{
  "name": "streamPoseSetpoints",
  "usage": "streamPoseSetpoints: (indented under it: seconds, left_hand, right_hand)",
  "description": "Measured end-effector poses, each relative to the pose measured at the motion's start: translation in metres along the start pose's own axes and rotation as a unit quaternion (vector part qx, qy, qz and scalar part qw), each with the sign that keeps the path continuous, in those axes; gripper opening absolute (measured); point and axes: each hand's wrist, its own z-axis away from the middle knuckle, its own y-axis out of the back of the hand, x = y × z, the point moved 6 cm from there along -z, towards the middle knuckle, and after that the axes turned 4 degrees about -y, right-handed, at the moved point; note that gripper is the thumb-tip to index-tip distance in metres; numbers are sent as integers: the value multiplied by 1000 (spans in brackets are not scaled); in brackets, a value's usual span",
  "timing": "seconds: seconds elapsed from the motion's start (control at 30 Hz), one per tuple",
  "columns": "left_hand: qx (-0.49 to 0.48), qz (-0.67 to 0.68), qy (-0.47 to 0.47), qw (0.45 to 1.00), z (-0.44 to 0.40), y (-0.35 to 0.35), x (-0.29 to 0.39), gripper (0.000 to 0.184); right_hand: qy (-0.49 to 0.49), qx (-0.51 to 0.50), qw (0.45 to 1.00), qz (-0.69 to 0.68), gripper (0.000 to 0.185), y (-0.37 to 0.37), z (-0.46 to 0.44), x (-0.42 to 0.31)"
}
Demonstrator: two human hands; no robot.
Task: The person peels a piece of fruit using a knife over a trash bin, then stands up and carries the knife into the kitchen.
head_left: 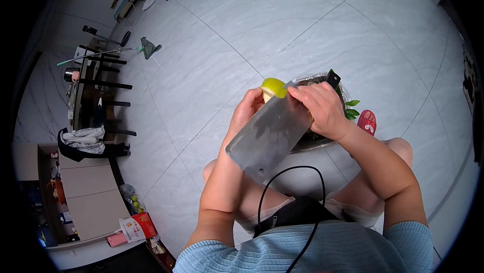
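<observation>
My left hand (248, 108) is closed round a partly peeled fruit (274, 87), which looks like a green apple. Its top keeps shiny yellow-green skin, and pale flesh shows below. My right hand (322, 109) grips a cleaver (267, 134) near its black handle, with fingers and thumb against the blade. The broad grey blade slants down and left in front of my left wrist, and its upper end is beside the fruit. Below my right hand is a container with a plastic-lined rim (315, 147), its contents mostly hidden. Green leaves (351, 111) stick out at its right.
A foot in a red slipper (367, 123) is right of the container. A black cable (290, 168) loops across my lap. Chairs (108, 82) with clothes (85, 139) stand at the left. A bag of green fruit (133, 200) and a red-and-white box (138, 227) are lower left.
</observation>
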Motion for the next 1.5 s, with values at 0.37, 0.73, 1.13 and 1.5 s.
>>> streamPoseSetpoints:
  seconds: [0.37, 0.73, 1.13, 1.5]
  left_hand:
    - [-13, -53, -62, 997, -2, 0, 4, 32]
    - [1, -68, -62, 996, 7, 2, 4, 31]
    - [-23, -242, -210, 947, 9, -8, 20, 30]
    - [24, -189, -98, 977, 6, 2, 15, 29]
  right_hand:
    - [17, -20, 1000, 7, 40, 0, 1, 2]
    - [-4, 11, 1000, 19, 37, -1, 0, -2]
    - [23, 5, 1000, 13, 39, 1, 1, -7]
    - [-16, 6, 1000, 2, 37, 1, -1, -2]
